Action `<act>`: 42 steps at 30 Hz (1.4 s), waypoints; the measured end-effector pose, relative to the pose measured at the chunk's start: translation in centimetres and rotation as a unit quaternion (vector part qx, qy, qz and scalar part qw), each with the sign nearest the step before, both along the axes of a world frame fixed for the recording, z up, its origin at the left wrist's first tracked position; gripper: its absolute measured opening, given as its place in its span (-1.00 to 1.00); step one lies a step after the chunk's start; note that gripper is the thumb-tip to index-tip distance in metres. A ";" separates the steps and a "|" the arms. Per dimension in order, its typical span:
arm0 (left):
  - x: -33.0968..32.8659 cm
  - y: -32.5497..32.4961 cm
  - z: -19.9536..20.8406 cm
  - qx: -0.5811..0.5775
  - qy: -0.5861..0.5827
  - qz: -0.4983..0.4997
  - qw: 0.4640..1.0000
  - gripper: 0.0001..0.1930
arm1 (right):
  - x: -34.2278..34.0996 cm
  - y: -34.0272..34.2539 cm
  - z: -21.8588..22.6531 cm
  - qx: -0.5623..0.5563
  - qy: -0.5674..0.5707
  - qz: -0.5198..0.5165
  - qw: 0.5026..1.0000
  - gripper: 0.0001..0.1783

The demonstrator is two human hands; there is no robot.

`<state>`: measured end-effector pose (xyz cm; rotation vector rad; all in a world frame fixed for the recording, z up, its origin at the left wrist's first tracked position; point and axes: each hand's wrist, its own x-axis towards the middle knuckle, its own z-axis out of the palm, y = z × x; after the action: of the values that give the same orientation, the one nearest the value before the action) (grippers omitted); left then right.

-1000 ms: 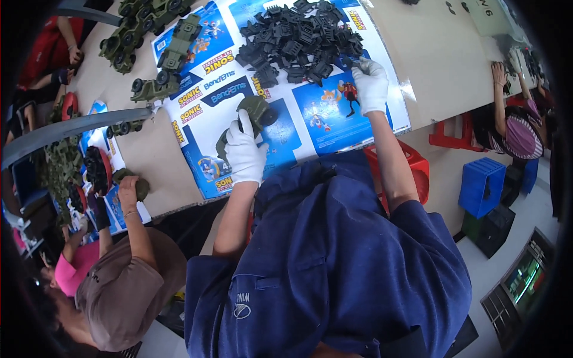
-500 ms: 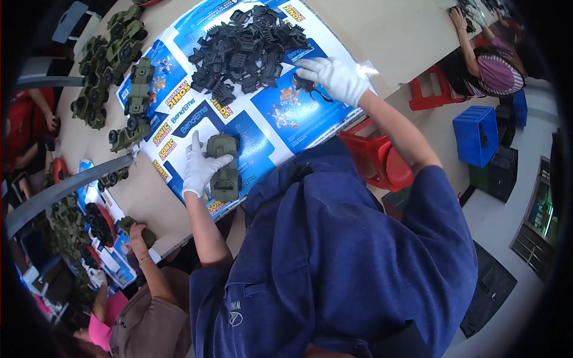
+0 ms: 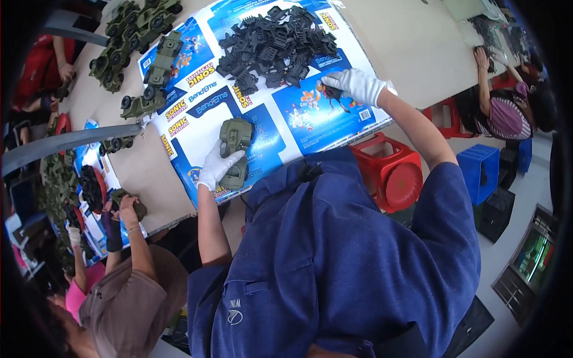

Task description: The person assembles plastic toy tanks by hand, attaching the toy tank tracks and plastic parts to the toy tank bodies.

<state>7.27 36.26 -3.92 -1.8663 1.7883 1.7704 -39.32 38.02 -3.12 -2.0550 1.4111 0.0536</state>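
Note:
My left hand [image 3: 217,167], in a white glove, grips the side of an olive-green toy military vehicle [image 3: 236,134], its thumb lying across the top. The vehicle rests on the blue and white printed sheet [image 3: 301,131] at the table's near edge. At the sheet's right side, my gloved right hand [image 3: 353,87] has its fingers drawn together over a small dark object [image 3: 333,93] with thin dark strands trailing from it. Fingers partly hide that object, so its kind is unclear. A heap of black plastic parts [image 3: 268,51] lies just beyond, left of my right hand.
Several green toy vehicles [image 3: 128,42] cluster at the table's far left, some with black wheels up. A grey curved bar [image 3: 77,140] crosses the left side. Co-workers sit at left and far right. A red stool [image 3: 388,173] and blue crate [image 3: 479,173] stand right.
The view has shifted, so the table appears farther right. My left fingers, spread before, now wrap the vehicle's side. My right fingers have drawn in from beside the heap onto the dark object.

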 end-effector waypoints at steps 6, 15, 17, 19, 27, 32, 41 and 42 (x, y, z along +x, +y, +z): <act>-3.4 0.4 6.7 0.044 0.258 0.139 0.955 -0.21 | 1.7 2.5 -0.2 -0.168 0.096 -0.030 0.981 -0.36; -7.4 2.1 12.3 0.081 0.329 0.071 0.938 -0.14 | 11.9 2.0 5.8 0.153 -0.545 -0.264 0.781 -0.37; -7.5 2.4 12.5 0.070 0.294 0.046 0.952 -0.15 | 13.2 1.9 7.0 0.154 -0.566 -0.238 0.774 -0.36; -7.5 2.6 12.2 0.068 0.298 0.049 0.951 -0.15 | 13.6 1.9 7.1 0.157 -0.586 -0.211 0.767 -0.35; -7.3 2.9 11.8 0.079 0.346 0.052 0.934 -0.16 | 13.4 2.1 5.1 0.198 -0.665 -0.194 0.693 -0.36; -7.3 2.7 12.9 0.121 0.328 0.044 0.936 -0.15 | 13.2 2.1 5.2 0.234 -0.667 -0.206 0.677 -0.31; -7.2 2.9 13.1 0.118 0.337 0.061 0.932 -0.19 | 13.1 1.9 5.9 0.177 -0.622 -0.178 0.741 -0.41; -7.2 3.0 12.9 0.117 0.338 0.061 0.932 -0.19 | 13.0 1.9 6.2 0.165 -0.597 -0.168 0.767 -0.44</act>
<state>0.07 39.23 8.96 -1.3912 1.5034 2.7748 -26.29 39.88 3.08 -1.0453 0.7782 -0.9287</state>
